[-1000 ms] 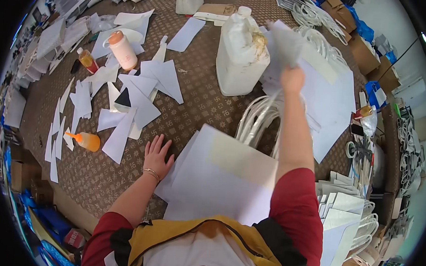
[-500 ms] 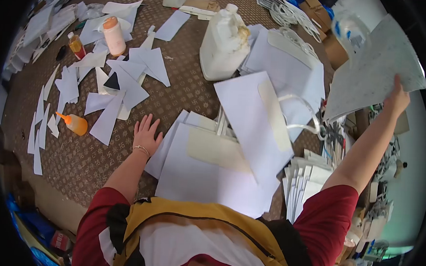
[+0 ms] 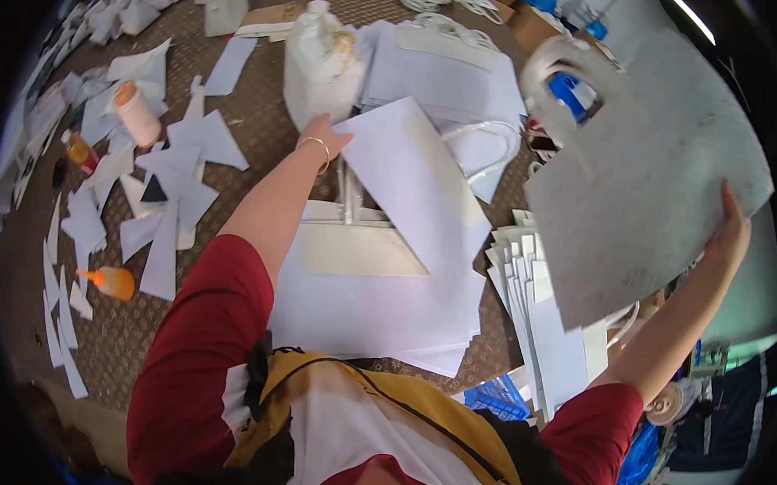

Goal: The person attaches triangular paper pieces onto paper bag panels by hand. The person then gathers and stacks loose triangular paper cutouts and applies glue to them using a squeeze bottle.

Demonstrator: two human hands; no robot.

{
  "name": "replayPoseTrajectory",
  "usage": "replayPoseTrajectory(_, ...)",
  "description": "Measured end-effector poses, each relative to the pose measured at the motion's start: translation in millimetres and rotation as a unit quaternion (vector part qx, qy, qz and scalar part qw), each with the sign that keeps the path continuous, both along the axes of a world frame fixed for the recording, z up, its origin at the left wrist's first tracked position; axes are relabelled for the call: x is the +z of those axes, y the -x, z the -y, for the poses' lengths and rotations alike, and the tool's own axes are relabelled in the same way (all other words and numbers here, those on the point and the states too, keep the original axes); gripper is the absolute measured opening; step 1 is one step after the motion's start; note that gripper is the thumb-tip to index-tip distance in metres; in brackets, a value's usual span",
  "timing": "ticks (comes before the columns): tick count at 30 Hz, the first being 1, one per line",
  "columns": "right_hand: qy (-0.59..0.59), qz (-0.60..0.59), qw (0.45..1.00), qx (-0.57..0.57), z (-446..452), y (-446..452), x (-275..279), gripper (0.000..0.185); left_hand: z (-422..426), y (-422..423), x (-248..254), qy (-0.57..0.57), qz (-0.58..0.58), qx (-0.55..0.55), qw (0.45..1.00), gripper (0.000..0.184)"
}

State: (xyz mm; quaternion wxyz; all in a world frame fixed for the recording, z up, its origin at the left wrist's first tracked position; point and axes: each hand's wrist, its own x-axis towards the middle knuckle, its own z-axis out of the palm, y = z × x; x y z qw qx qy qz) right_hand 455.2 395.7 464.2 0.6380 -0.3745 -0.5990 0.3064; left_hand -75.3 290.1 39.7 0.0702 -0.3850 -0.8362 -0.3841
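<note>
My right hand (image 3: 730,234) is raised at the right, closed on the edge of a large greyish paper bag panel (image 3: 646,186). A whitish loop handle (image 3: 551,67), blurred, shows at that panel's far corner. On the table, my left hand (image 3: 322,136) is closed at the upper left corner of a white paper panel (image 3: 406,156); its fingertips are partly hidden. That panel lies tilted across a stack of white panels (image 3: 359,307), the top one with a cream reinforcing strip (image 3: 362,248). A white cord handle (image 3: 489,164) curves out beside it.
A white plastic jug (image 3: 314,72) stands beyond my left hand. More handled panels (image 3: 441,78) lie to its right. Paper offcuts (image 3: 182,166), an orange-tipped glue bottle (image 3: 112,282) and a pinkish bottle (image 3: 138,113) are at the left. Folded white pieces (image 3: 535,303) line the right edge.
My left hand has gone from lying flat on the table up to the tilted panel's corner. The grey panel has swung lower and nearer in my right hand. The view has shifted right.
</note>
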Motion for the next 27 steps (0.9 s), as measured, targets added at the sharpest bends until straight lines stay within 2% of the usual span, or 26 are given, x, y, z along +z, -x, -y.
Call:
replayPoseTrajectory(2,0.036,0.092,0.995,-0.029,11.7,-14.8,-23.4,0.042,-30.9,4.7,14.9,0.163,0.105,-0.093,0.977,0.055)
replayPoseTrajectory(3,0.046,0.094,0.994,-0.041,14.8,-20.9,-32.9,0.042,-28.6,-5.1,29.6,0.251,0.153,-0.135,0.946,0.059)
replayPoseTrajectory(4,0.066,0.114,0.990,-0.048,15.0,-24.4,-43.7,0.042,-26.9,-20.4,42.5,0.143,0.286,-0.162,0.934,0.057)
replayPoseTrajectory(5,0.086,0.131,0.986,-0.051,14.8,-25.0,-55.3,0.042,-19.0,-44.4,73.8,0.032,0.411,-0.176,0.894,0.055)
replayPoseTrajectory(7,0.120,0.147,0.981,-0.049,22.1,-19.3,-75.2,0.042,-10.0,-76.4,103.2,-0.112,0.479,-0.221,0.842,0.048)
replayPoseTrajectory(8,0.111,0.174,0.977,-0.061,27.6,-12.7,-81.5,0.041,4.7,-90.2,117.9,-0.101,0.478,-0.215,0.846,0.048)
replayPoseTrajectory(10,0.083,0.230,0.966,-0.081,41.6,4.5,-75.2,0.040,49.6,-120.4,137.9,-0.223,0.514,-0.227,0.797,0.042)
replayPoseTrajectory(12,0.045,0.274,0.955,-0.105,59.9,20.8,-64.5,0.039,101.3,-136.7,115.8,-0.298,0.532,-0.184,0.771,0.039)
replayPoseTrajectory(14,0.007,0.324,0.937,-0.134,85.7,33.2,-50.8,0.039,178.1,-166.4,121.4,-0.242,0.565,-0.071,0.785,0.043)
replayPoseTrajectory(15,0.010,0.322,0.937,-0.137,103.9,40.0,-45.9,0.039,207.2,-170.3,85.0,-0.292,0.572,-0.086,0.762,0.042)
replayPoseTrajectory(17,-0.053,0.353,0.929,-0.103,146.4,55.3,-43.8,0.038,269.3,-186.8,58.6,-0.185,0.571,-0.029,0.800,0.032)
replayPoseTrajectory(19,-0.080,0.384,0.917,-0.068,184.0,66.4,-66.1,0.036,317.4,-193.7,-0.3,-0.091,0.583,-0.015,0.807,0.025)
replayPoseTrajectory(20,-0.105,0.407,0.903,-0.088,213.4,84.2,-85.8,0.031,333.6,-193.8,-30.1,-0.058,0.593,-0.018,0.803,0.022)
replayPoseTrajectory(21,-0.110,0.469,0.876,-0.042,214.4,80.7,-122.5,0.021,344.6,-194.2,-41.1,-0.051,0.594,-0.026,0.803,0.022)
replayPoseTrajectory(22,-0.165,0.447,0.879,0.013,241.1,97.3,-154.3,0.013,354.1,-195.4,-49.0,-0.051,0.587,-0.039,0.807,0.023)
replayPoseTrajectory(24,-0.180,0.437,0.869,0.144,276.0,128.6,-250.5,0.046,363.9,-190.9,-57.7,-0.053,0.571,-0.071,0.816,0.026)
replayPoseTrajectory(25,-0.139,0.481,0.846,0.184,297.4,144.9,-307.0,0.052,365.1,-185.4,-60.8,-0.050,0.571,-0.084,0.815,0.026)
replayPoseTrajectory(26,-0.088,0.553,0.787,0.259,317.9,159.4,-346.5,0.048,366.4,-177.0,-64.3,-0.058,0.589,-0.073,0.803,0.028)
replayPoseTrajectory(27,-0.177,0.555,0.782,0.221,343.0,152.1,-387.8,0.045,368.2,-167.2,-66.6,-0.064,0.606,-0.062,0.791,0.031)
